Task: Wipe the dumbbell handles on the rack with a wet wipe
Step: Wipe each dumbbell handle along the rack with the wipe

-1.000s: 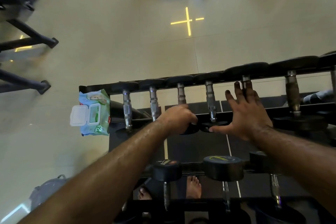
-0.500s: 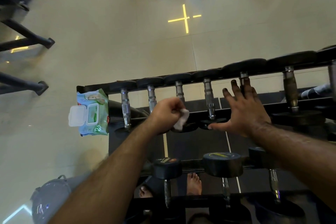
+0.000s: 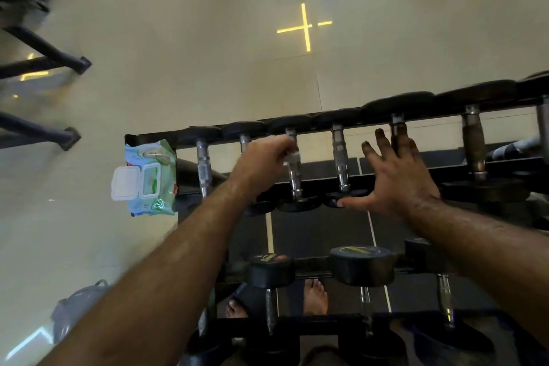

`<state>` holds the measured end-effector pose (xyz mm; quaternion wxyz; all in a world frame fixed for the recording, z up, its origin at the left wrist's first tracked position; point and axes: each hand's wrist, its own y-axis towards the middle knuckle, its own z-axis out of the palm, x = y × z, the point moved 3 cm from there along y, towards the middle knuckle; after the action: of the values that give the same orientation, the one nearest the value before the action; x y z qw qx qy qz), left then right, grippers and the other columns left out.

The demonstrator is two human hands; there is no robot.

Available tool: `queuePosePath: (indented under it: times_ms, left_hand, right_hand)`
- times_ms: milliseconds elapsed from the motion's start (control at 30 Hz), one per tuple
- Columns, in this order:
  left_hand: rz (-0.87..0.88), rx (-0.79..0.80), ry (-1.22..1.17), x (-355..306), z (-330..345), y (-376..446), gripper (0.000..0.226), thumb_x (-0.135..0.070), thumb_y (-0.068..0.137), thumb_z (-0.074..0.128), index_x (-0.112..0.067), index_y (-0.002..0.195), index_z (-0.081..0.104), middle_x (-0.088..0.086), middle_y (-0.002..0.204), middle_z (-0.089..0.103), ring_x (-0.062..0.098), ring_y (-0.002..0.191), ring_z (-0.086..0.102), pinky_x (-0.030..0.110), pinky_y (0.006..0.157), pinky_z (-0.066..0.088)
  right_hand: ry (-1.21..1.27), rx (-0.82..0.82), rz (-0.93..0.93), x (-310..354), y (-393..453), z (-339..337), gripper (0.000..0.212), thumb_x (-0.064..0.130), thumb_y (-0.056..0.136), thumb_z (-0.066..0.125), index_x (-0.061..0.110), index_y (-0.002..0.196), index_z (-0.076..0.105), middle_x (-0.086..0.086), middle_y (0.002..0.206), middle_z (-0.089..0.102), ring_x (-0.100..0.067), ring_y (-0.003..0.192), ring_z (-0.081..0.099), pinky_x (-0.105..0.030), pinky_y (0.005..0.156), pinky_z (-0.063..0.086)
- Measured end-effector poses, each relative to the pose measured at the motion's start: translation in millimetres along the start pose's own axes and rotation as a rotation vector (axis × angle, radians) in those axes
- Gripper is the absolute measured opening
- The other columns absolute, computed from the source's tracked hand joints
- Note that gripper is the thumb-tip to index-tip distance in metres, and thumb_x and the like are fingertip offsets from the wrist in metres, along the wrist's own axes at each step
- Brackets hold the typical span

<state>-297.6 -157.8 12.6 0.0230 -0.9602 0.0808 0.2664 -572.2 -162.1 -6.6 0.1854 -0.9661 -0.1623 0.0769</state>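
beige tiled floor (image 3: pixel 184 38) with yellow cross (image 3: pixel 304 27) beyond dumbbell rack (image 3: pixel 297 125).

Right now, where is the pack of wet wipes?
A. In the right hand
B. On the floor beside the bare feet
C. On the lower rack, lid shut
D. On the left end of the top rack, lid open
D: the pack of wet wipes sits at the left end of the rack with its white lid flipped open.

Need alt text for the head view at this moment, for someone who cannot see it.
A person's left hand rubs a wet wipe on a steel dumbbell handle on the top tier of a rack, while the right hand rests spread open on the neighbouring dumbbells. An open wipes pack sits at the rack's left end.
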Motion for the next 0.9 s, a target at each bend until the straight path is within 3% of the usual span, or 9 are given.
queuePosePath:
  times_ms: [67,133,233,333,400,533,667,767,900]
  left_hand:
    - [0.076,-0.226,0.062,-9,3,9,0.028,-0.019,0.096,0.047,-0.011,0.105,0.072,0.007,0.103,0.076,0.026,0.094,0.071,0.040,0.085,0.060]
    - [0.176,-0.270,0.177,-10,16,14,0.020,-0.011,0.096,0.055,-0.007,0.107,0.072,0.011,0.106,0.076,0.030,0.100,0.072,0.042,0.088,0.060]
    - [0.367,-0.050,0.361,-8,50,2,0.019,-0.007,0.089,0.076,-0.011,0.107,0.074,0.010,0.112,0.076,0.028,0.110,0.070,0.044,0.097,0.058]
    - [0.480,0.395,0.328,-19,61,-16,0.023,-0.020,0.091,0.077,-0.020,0.114,0.074,0.001,0.112,0.076,0.021,0.109,0.068,0.040,0.094,0.059]
    - [0.430,0.465,0.289,-25,51,-6,0.023,-0.015,0.095,0.071,-0.023,0.116,0.074,-0.003,0.109,0.074,0.016,0.104,0.068,0.036,0.090,0.059]
    - [0.335,0.001,0.256,-25,18,31,0.031,0.011,0.083,0.062,-0.014,0.097,0.075,0.002,0.097,0.077,0.026,0.096,0.070,0.043,0.081,0.061]
    - [0.342,0.259,0.270,-13,29,12,0.030,0.001,0.091,0.066,-0.023,0.107,0.077,-0.002,0.110,0.077,0.019,0.108,0.069,0.043,0.093,0.060]
    - [0.185,0.424,0.126,-1,36,-25,0.026,-0.011,0.097,0.067,-0.030,0.114,0.074,-0.006,0.111,0.074,0.011,0.104,0.068,0.037,0.092,0.060]
    - [-0.203,0.096,-0.388,11,20,-57,0.024,-0.006,0.097,0.069,-0.026,0.109,0.077,-0.006,0.106,0.076,0.009,0.101,0.072,0.034,0.090,0.062]
  right_hand:
    - [-0.002,-0.008,0.001,0,0,0,0.156,0.119,0.051,0.018,0.021,0.172,0.010,-0.014,0.179,-0.007,-0.044,0.159,-0.029,-0.062,0.132,0.003]
    - [-0.015,-0.012,-0.001,0,0,-1,0.156,0.119,0.051,0.016,0.021,0.172,0.011,-0.014,0.179,-0.004,-0.044,0.159,-0.026,-0.062,0.132,0.005]
    - [-0.016,-0.015,0.006,1,0,0,0.155,0.119,0.050,0.017,0.022,0.171,0.014,-0.013,0.180,-0.002,-0.044,0.160,-0.024,-0.061,0.132,0.005]
    - [-0.002,-0.023,0.009,0,1,1,0.156,0.119,0.048,0.018,0.022,0.171,0.017,-0.012,0.180,0.000,-0.044,0.162,-0.020,-0.061,0.132,0.006]
    - [0.002,-0.030,0.011,-1,1,2,0.157,0.119,0.048,0.018,0.022,0.171,0.017,-0.012,0.180,0.002,-0.043,0.162,-0.018,-0.060,0.133,0.006]
    - [0.000,-0.033,0.004,-1,0,2,0.154,0.119,0.050,0.017,0.023,0.171,0.018,-0.012,0.180,0.003,-0.043,0.162,-0.020,-0.061,0.133,0.006]
    - [-0.006,-0.032,0.007,0,0,0,0.153,0.118,0.050,0.017,0.024,0.170,0.021,-0.011,0.180,0.006,-0.043,0.162,-0.018,-0.061,0.132,0.006]
    - [-0.014,-0.009,0.007,0,1,2,0.153,0.118,0.049,0.014,0.025,0.170,0.022,-0.010,0.179,0.009,-0.044,0.162,-0.019,-0.062,0.132,0.005]
    - [-0.041,0.042,-0.006,0,0,0,0.149,0.117,0.053,0.009,0.027,0.171,0.016,-0.008,0.180,0.003,-0.045,0.157,-0.033,-0.063,0.131,-0.004]
